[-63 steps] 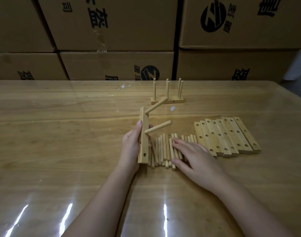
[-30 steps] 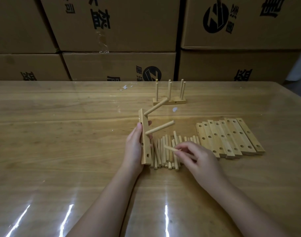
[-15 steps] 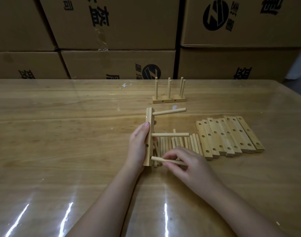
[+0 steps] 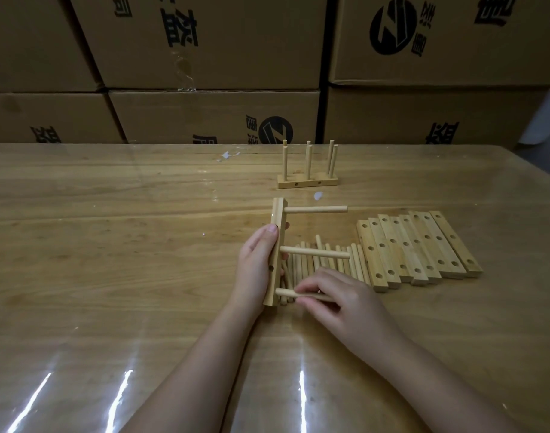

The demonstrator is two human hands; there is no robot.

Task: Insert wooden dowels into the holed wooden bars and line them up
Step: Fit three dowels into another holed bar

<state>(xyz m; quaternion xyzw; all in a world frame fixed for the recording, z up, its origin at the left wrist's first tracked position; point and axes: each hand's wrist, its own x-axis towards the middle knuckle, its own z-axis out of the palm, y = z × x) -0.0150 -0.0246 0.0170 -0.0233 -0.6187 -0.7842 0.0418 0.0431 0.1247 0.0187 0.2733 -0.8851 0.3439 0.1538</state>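
Task is early on. One done piece (image 4: 308, 182) w/ six sticks standing up sits near the far edge of the counter (image 4: 111, 245). The left hand (image 4: 258, 260) grips a bar (image 4: 278, 232) stood on its end, mid counter. Two sticks are in it, the top stick (image 4: 316, 209) & the middle stick (image 4: 317, 253), both poking out to the right. The right hand (image 4: 339, 301) pinches a third stick (image 4: 286, 292), tip at the bottom hole; can't tell if it's all the way in. Left to do: a row of empty bars (image 4: 417, 245) toward the right edge & a pile of loose sticks (image 4: 330, 260) just beside them. Counter is shiny wood w/ glare streaks by the near edge. Brown boxes (image 4: 205, 42) are stacked behind.
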